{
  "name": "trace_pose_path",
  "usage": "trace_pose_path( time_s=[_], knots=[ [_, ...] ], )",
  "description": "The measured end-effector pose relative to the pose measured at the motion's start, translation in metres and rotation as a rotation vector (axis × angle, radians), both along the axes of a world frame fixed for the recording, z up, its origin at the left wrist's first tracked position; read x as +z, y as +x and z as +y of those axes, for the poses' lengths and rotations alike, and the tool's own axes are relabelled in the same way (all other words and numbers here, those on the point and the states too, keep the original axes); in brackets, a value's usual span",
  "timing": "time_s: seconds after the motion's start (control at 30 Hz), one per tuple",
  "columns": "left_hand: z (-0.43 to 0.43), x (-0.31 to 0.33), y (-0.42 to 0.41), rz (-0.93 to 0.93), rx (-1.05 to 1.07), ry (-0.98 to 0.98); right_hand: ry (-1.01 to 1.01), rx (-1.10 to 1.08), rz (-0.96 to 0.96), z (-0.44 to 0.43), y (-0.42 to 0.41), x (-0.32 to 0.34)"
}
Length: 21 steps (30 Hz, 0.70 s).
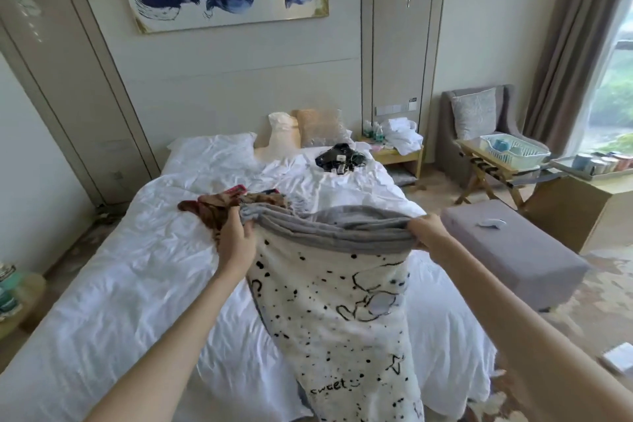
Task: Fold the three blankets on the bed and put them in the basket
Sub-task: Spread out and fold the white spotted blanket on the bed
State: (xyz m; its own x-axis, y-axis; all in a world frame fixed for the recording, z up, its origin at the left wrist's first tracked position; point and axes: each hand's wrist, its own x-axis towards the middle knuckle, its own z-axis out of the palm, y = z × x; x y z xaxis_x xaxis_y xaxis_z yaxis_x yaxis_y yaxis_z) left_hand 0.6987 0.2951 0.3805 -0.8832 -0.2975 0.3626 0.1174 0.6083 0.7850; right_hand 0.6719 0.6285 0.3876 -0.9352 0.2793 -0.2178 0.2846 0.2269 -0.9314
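Note:
A white blanket (342, 312) with black specks and a grey underside hangs in front of me over the bed (144, 267). My left hand (236, 240) grips its gathered top edge on the left. On the right, my right hand (428, 229) holds the same grey edge, so the blanket is stretched between them. A brown and red patterned blanket (219, 207) lies crumpled on the white sheets just beyond my left hand. No basket for the blankets is in view.
A grey bench (513, 250) stands right of the bed. Dark items (339, 156) lie near the pillows. A luggage rack with a blue dish basket (513, 149) and a grey armchair (479, 123) stand by the window. A bedside table (397, 151) holds towels.

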Motion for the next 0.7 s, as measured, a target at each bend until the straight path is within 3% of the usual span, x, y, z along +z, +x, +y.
trace_pose_path(
  time_s=[0.17,0.3,0.47,0.7],
  knots=[
    [0.009,-0.012,0.012,-0.041,-0.078,-0.01,-0.124,0.322,-0.245,0.044,-0.002,0.008],
    [0.021,-0.009,0.012,-0.054,-0.079,0.014,-0.251,0.551,-0.325,0.063,0.012,-0.004],
    [0.026,0.002,0.01,-0.095,-0.084,0.003,-0.421,0.658,-0.299,0.073,0.026,-0.026],
    [0.027,0.011,0.024,0.028,-0.138,-0.052,-0.513,0.656,-0.247,0.062,0.034,-0.045]
  ],
)
